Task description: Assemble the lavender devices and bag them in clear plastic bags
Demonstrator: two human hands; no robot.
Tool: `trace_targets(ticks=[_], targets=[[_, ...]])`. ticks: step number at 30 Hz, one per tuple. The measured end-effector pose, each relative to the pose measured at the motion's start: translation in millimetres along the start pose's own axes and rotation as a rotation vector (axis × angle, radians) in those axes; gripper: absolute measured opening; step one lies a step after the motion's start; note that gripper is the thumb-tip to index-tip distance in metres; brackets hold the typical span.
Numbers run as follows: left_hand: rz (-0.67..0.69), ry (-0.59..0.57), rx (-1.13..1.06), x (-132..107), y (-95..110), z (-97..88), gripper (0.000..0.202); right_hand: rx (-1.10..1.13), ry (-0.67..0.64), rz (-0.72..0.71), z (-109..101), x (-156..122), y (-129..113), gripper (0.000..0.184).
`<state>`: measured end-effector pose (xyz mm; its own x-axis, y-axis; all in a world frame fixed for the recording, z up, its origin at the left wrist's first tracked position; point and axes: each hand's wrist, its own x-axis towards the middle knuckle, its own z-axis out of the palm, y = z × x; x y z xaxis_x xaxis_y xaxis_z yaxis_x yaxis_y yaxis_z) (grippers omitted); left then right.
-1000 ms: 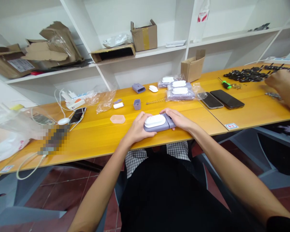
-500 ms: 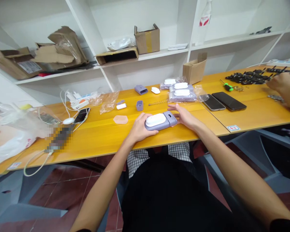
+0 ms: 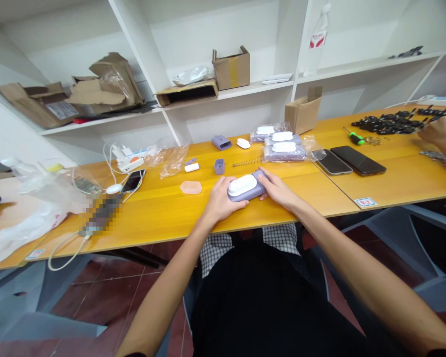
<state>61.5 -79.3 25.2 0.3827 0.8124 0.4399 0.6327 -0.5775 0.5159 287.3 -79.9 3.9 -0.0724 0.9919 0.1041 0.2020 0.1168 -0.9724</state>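
presumably for steadiness, the left hand [image 3: 219,201] clamps one end of the device [image 3: 243,186]; the right hand's [image 3: 277,188] fingers grip the other.

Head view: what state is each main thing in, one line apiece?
Lavender-and-white case, held in both grips
Left grip, closed on the case
Right grip, closed on its other end
Lavender cup, upright, open end up
Lavender sleeve, on its side, open end showing
Coil spring, lying loose
Bagged units, inside clear plastic
Screwdriver, lying flat
Tabletop carton, upright, flap raised
Large black smartphone, flat, dark
Shelf bottle, upright, capped
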Motion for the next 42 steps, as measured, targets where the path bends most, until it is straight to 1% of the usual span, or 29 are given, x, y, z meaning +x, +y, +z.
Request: trace_targets(ticks=[3,5,8,10,13,18,22,24,26,28,29,31,33,35,37,39,42], targets=[[-0.023,-0.036,-0.001,-0.1,3.2,0.6,0.067,0.008,0.062,-0.001,4.9,0.7,-0.1,0.073],[-0.053,-0.057,-0.002,-0.6,7.9,2.4,0.068,0.000,0.164,-0.018,8.2,3.0,2.0,0.070],[-0.087,-0.067,-0.002,-1.3,15.7,7.4,0.070,-0.037,0.316,-0.087,10.1,7.3,7.0,0.065],[-0.094,-0.068,-0.008,-1.4,19.1,10.3,0.071,-0.046,0.360,-0.109,9.3,8.9,9.2,0.060],[-0.090,-0.076,-0.025,-1.1,20.0,11.5,0.071,-0.033,0.373,-0.105,8.2,8.3,9.3,0.053],[-0.081,-0.089,-0.040,-0.7,18.4,8.0,0.072,-0.034,0.352,-0.131,11.3,5.0,5.2,0.051],[-0.079,-0.103,-0.044,0.1,16.2,3.8,0.074,-0.057,0.309,-0.118,11.4,4.8,3.5,0.057],[-0.067,-0.118,-0.049,0.5,11.7,-0.5,0.075,-0.076,0.254,-0.097,6.9,4.0,3.4,0.062],[-0.038,-0.154,-0.063,0.7,4.6,-6.8,0.077,-0.108,0.128,-0.104,-1.3,1.5,3.4,0.071],[-0.017,-0.201,-0.078,0.5,-3.6,-13.7,0.081,-0.120,-0.049,-0.145,-11.0,-2.0,2.8,0.091],[-0.017,-0.224,-0.080,0.3,-7.6,-16.7,0.084,-0.102,-0.132,-0.163,-15.5,-3.8,2.4,0.097],[-0.032,-0.255,-0.071,0.0,-14.1,-20.8,0.091,-0.082,-0.225,-0.191,-22.4,-6.2,1.2,0.095],[-0.046,-0.262,-0.048,-0.3,-19.0,-21.9,0.098,-0.122,-0.234,-0.206,-26.1,-6.7,0.5,0.086],[-0.047,-0.249,-0.013,-0.6,-23.1,-21.0,0.101,-0.214,-0.201,-0.226,-27.5,-5.2,1.1,0.081],[-0.042,-0.228,0.025,-1.5,-26.9,-19.5,0.100,-0.307,-0.159,-0.265,-28.0,-2.7,3.6,0.078],[-0.049,-0.205,0.062,-3.4,-30.4,-18.3,0.098,-0.411,-0.118,-0.321,-28.1,-0.1,7.5,0.071],[-0.090,-0.175,0.110,-8.7,-33.9,-17.4,0.096,-0.592,-0.068,-0.369,-27.1,1.9,13.3,0.063]])
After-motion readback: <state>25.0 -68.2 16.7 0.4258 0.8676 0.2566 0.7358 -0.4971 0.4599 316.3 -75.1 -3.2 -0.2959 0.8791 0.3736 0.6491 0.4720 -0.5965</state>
